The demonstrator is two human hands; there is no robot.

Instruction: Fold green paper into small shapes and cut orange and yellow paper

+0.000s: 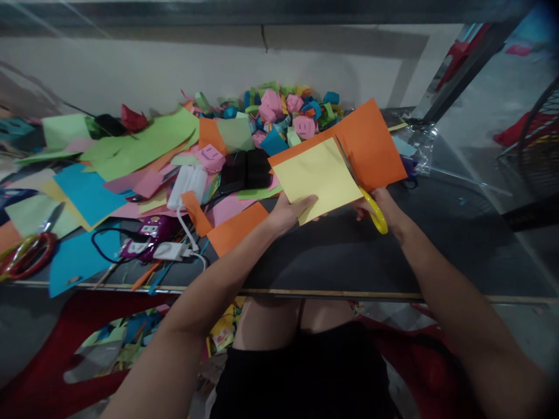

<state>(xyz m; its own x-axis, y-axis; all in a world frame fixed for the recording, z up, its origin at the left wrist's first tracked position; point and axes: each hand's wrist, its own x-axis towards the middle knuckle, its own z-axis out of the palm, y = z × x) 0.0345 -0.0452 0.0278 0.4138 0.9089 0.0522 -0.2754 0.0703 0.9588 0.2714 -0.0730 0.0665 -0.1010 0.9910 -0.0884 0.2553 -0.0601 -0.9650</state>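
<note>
My left hand (290,214) pinches the lower left corner of a pale yellow paper square (317,177), its thumb lying on top. Beneath the square, a larger orange paper sheet (378,148) sticks out behind and to the right. My right hand (384,209) grips yellow-handled scissors (375,212) below the sheets. Their dark blade lies along the right edge of the yellow square, over the orange sheet. Some of the right fingers are hidden behind the handles and paper. Both sheets are held up above the dark table (349,262).
Folded paper shapes (271,107) are heaped at the back. Loose coloured sheets (144,145) cover the left, around a purple power strip (152,233), a white adapter (187,186) and a black case (247,169). Red-handled scissors (39,250) lie far left. A fan (541,134) stands right.
</note>
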